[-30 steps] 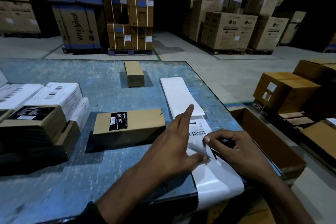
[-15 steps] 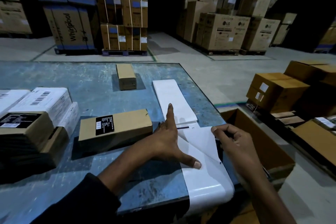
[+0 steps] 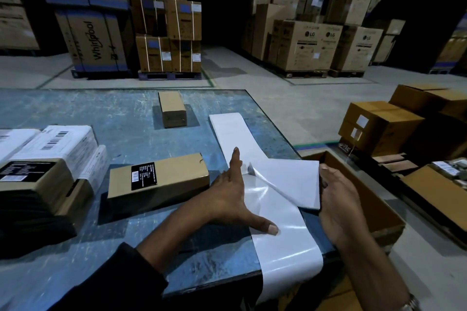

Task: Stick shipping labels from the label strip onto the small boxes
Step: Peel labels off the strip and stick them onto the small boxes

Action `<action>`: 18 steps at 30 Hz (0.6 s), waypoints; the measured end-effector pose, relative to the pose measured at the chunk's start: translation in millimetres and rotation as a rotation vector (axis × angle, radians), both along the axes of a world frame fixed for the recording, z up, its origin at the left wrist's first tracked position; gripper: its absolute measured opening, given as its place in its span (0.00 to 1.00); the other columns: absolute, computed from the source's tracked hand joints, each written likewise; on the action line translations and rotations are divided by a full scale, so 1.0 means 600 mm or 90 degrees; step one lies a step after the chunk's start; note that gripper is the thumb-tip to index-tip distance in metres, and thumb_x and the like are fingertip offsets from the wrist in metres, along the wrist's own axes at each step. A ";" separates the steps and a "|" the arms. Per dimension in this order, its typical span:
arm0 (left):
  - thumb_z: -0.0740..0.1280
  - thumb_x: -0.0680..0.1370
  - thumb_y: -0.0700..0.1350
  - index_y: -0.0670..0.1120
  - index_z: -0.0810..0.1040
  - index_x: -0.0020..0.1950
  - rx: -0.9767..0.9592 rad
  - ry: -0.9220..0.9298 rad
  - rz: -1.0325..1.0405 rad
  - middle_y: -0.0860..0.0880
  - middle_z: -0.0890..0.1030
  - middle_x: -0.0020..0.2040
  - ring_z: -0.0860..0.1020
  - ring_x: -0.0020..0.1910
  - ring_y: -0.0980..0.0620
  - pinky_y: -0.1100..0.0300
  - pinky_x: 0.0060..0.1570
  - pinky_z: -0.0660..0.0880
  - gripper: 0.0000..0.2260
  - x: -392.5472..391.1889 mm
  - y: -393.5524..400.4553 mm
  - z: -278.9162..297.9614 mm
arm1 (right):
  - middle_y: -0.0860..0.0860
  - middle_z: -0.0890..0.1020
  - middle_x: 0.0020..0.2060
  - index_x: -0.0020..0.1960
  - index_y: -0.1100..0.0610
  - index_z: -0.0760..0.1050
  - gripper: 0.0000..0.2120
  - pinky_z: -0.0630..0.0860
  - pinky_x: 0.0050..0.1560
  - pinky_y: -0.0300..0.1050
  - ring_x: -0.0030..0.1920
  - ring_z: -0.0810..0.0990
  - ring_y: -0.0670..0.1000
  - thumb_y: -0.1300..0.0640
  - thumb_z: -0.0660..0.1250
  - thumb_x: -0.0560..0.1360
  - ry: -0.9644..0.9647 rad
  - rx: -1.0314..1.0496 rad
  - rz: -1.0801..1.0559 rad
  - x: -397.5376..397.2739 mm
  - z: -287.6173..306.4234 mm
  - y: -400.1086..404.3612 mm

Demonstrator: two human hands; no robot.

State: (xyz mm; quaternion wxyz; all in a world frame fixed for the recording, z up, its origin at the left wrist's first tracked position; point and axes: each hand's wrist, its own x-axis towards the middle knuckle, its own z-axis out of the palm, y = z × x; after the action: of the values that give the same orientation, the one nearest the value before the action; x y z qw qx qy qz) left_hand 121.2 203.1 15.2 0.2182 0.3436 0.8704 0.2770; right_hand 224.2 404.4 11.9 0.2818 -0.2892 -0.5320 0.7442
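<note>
A white label strip runs along the right side of the blue table and hangs over its front edge. My left hand presses it flat with spread forefinger and thumb. My right hand pinches the right edge of a white label, peeled almost wholly off the glossy backing, blank side up. A small brown box with a black sticker lies just left of my left hand. Another small brown box stands farther back.
Stacked small boxes, some with white barcode labels, sit at the table's left. An open carton stands on the floor right of the table, with brown cartons beyond it. Pallets of large cartons fill the background.
My right hand has peeled the label from a lifted corner to nearly free, pulling it right and up. My left hand has stayed pressing the strip.
</note>
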 end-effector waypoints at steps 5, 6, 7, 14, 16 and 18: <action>0.82 0.60 0.69 0.57 0.18 0.76 -0.008 0.003 0.001 0.52 0.40 0.87 0.43 0.86 0.47 0.47 0.84 0.48 0.76 0.008 0.002 0.008 | 0.58 0.86 0.61 0.62 0.54 0.74 0.11 0.82 0.62 0.56 0.60 0.88 0.55 0.50 0.57 0.89 0.082 0.011 0.016 0.006 0.003 -0.003; 0.82 0.60 0.69 0.57 0.18 0.76 -0.006 0.003 0.002 0.51 0.40 0.87 0.43 0.86 0.48 0.47 0.84 0.49 0.76 0.008 0.001 0.008 | 0.57 0.87 0.61 0.64 0.56 0.76 0.16 0.81 0.64 0.56 0.60 0.88 0.54 0.45 0.57 0.88 0.059 0.045 0.041 0.007 0.004 -0.006; 0.82 0.60 0.70 0.58 0.18 0.76 -0.004 0.003 0.003 0.52 0.40 0.87 0.43 0.86 0.48 0.47 0.84 0.49 0.76 0.008 0.001 0.007 | 0.55 0.87 0.61 0.65 0.58 0.77 0.23 0.80 0.65 0.55 0.61 0.87 0.53 0.40 0.57 0.86 0.043 0.069 0.080 0.010 0.007 -0.010; 0.83 0.59 0.69 0.57 0.20 0.78 0.004 0.000 0.012 0.51 0.42 0.87 0.45 0.86 0.47 0.49 0.83 0.50 0.76 0.007 0.002 0.004 | 0.42 0.81 0.69 0.67 0.43 0.79 0.41 0.72 0.74 0.54 0.72 0.76 0.42 0.28 0.81 0.59 0.015 0.308 0.330 0.042 0.003 -0.018; 0.83 0.59 0.69 0.57 0.20 0.78 0.005 -0.003 0.012 0.51 0.42 0.87 0.45 0.86 0.46 0.49 0.82 0.51 0.76 0.006 0.004 0.003 | 0.44 0.84 0.64 0.62 0.41 0.81 0.32 0.76 0.71 0.61 0.69 0.81 0.48 0.35 0.83 0.61 0.003 0.342 0.323 0.042 0.001 -0.017; 0.83 0.59 0.69 0.58 0.20 0.77 0.006 -0.001 0.012 0.51 0.42 0.87 0.45 0.86 0.47 0.49 0.82 0.51 0.76 0.007 0.004 0.003 | 0.50 0.86 0.56 0.61 0.40 0.81 0.27 0.82 0.62 0.65 0.59 0.86 0.54 0.41 0.84 0.64 -0.005 0.359 0.322 0.043 0.001 -0.020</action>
State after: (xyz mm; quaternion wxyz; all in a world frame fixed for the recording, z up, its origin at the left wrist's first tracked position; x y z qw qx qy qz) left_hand 125.2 205.5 16.8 0.2146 0.3366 0.8720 0.2834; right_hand 250.0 392.4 12.5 0.1557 -0.0631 -0.7716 0.6136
